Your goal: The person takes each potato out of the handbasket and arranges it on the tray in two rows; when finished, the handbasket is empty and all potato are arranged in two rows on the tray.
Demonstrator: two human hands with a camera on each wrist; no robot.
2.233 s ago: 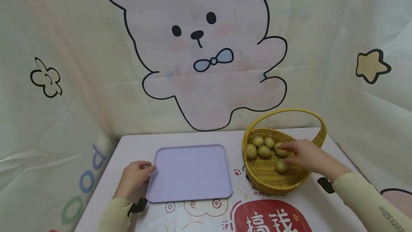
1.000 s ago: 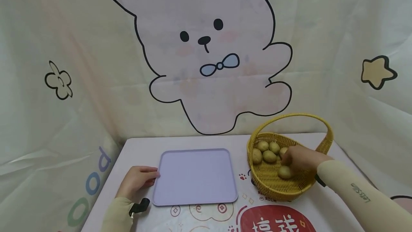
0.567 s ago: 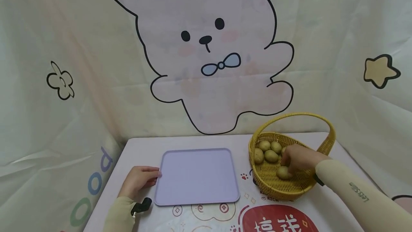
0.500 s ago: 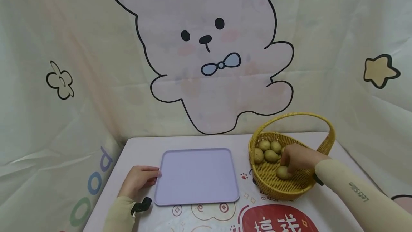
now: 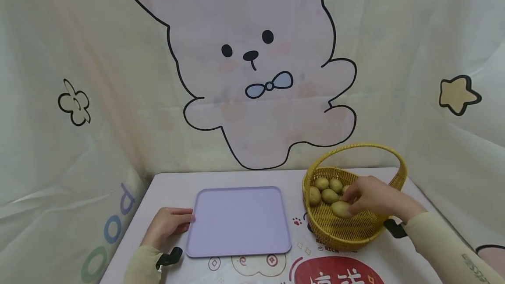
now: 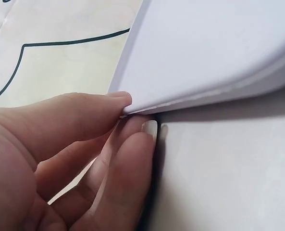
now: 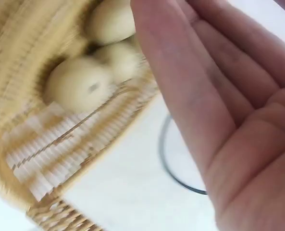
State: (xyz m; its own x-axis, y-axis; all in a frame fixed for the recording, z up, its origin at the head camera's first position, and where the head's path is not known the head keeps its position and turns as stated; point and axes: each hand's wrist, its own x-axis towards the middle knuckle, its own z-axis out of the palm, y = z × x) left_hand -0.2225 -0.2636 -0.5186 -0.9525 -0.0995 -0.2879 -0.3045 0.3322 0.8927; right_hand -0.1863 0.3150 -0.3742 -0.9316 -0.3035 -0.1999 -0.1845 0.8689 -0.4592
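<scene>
in the lower right of the head view, the right hand [image 5: 372, 195] pinches a potato [image 5: 340, 209] between thumb and fingers, above the floor of the yellow basket [image 5: 343, 243]. other potatoes [image 5: 329, 196] cluster toward the basket's upper left. in the lower left, the left hand [image 5: 165, 225] pinches the left edge of the lilac tray [image 5: 238, 222] at lower centre, thumb on the rim, fingertips below.
</scene>
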